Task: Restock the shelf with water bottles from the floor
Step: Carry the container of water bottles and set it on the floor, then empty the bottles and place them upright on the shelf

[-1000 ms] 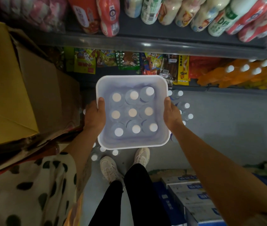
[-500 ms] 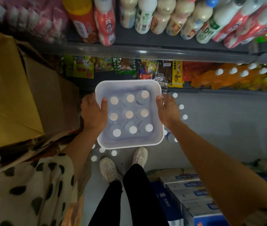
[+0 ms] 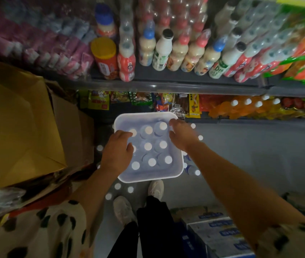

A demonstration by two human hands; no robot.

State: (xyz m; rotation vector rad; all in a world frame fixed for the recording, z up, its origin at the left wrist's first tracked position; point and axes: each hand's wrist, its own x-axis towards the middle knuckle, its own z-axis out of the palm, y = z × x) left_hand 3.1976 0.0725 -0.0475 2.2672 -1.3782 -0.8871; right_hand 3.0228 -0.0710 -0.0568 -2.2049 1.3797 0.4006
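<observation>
A white square bin [image 3: 174, 174] holds several clear water bottles [image 3: 148, 146] with white caps, standing upright in rows. It sits low in front of the shelf, above more water bottles [image 3: 192, 169] on the floor. My left hand [image 3: 117, 152] reaches into the bin's left side, thumb and fingers curled round the neck of the middle-left bottle. My right hand [image 3: 182, 135] lies on the bin's right rim, fingers curled over its far right corner. What bears the bin from below is hidden.
Drink bottles [image 3: 163, 51] fill the upper shelf, with snack packs [image 3: 99, 101] and orange bottles [image 3: 241, 107] on the lower one. A large cardboard box [image 3: 17, 123] stands at the left. Blue and white cartons [image 3: 220, 235] lie at the lower right. My feet [image 3: 122, 209] stand just behind the bin.
The bin has gone down and away from me. My left hand has left the bin's left rim and moved in over the bottles. My right hand has slid toward the far right corner.
</observation>
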